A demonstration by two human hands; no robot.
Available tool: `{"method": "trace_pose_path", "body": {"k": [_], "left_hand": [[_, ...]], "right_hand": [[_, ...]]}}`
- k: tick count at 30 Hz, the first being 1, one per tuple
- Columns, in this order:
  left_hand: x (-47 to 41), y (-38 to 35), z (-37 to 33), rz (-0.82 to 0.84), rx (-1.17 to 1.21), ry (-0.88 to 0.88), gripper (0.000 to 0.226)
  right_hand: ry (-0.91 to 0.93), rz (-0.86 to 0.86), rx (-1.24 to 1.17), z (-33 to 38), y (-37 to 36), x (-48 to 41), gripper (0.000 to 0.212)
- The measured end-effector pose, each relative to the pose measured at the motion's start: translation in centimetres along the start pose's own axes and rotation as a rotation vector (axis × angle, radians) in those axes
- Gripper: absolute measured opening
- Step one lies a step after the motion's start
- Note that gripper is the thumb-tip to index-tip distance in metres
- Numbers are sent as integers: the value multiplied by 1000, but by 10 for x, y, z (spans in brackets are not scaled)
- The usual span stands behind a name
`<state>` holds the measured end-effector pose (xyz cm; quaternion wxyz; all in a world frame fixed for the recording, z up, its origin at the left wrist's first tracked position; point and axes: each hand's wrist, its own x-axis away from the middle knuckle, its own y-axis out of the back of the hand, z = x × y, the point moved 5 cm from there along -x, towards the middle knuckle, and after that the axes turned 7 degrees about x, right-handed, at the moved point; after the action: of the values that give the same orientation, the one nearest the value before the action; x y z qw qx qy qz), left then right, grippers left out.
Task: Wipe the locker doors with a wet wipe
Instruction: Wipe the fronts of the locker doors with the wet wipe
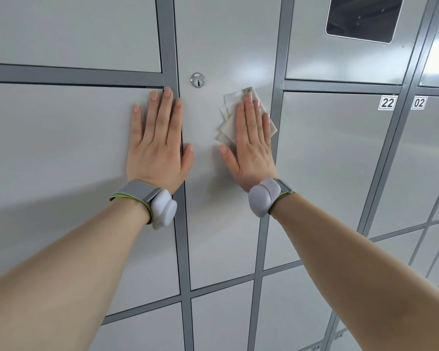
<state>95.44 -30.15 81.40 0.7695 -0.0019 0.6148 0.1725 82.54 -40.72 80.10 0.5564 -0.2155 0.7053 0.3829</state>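
A tall pale grey locker door (221,211) fills the middle of the view, with a round silver keyhole (197,80) near its upper left. My right hand (251,145) lies flat with straight fingers and presses a crumpled white wet wipe (228,122) against this door, close to its right edge. My left hand (159,138) is spread flat on the neighbouring door (61,153), its fingers reaching across the grey frame strip (178,224) between the two doors.
More grey locker doors surround the middle one, separated by darker frame bars. Number labels 22 (387,102) and 02 (419,102) mark doors at the right. A dark screen panel (363,17) sits at the upper right. Both wrists carry white band devices.
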Motion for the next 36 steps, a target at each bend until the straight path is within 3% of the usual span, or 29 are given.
{"method": "trace_pose_path", "body": {"k": [5,12,25,30,36], "left_hand": [[0,1,0,1,0,-8,69],[1,2,0,24,10,-16,69],[1,0,0,29,28,-21,70],[1,-1,0,36,25,-19,70],[2,-1,-2,40,11,-13,70]], "right_hand": [[89,52,-18,6,-3,22,73],[60,21,-44,-1,2,36,51],[-349,-201,-183,4,-2,12,50],[-339,-183,-177,10,-3,14,50],[-195,-64,-160,10,-8,34,49]]}}
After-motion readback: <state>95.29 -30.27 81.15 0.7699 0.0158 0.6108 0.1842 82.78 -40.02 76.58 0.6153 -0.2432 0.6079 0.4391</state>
